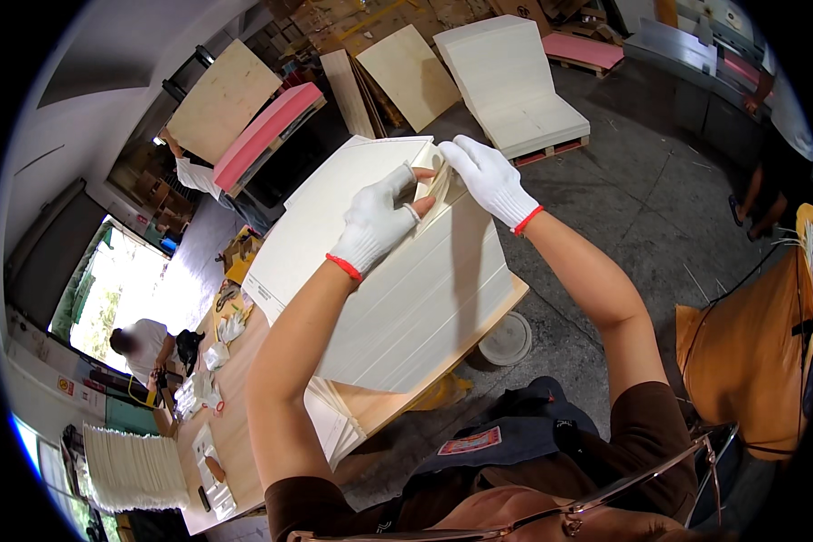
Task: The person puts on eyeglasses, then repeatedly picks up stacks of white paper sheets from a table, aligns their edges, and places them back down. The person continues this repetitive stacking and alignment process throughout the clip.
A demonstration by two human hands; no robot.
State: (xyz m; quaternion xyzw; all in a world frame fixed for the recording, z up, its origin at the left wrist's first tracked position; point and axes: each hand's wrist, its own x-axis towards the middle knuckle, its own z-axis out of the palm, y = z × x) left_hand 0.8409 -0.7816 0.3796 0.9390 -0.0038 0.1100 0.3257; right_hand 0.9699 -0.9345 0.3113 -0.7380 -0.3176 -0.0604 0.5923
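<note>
The stack of white cardboard sheets [406, 316] sits at centre on the wooden table [375, 405]. Careful edge work likely needs light, even finger pressure, keeping corners uncreased. At the stack's twelve o'clock, the left hand [375, 221] has bare thumb and finger apart, touching loosened edges; the right hand [492, 181] lies extended at one o'clock. Whether either grips, I cannot tell.
</note>
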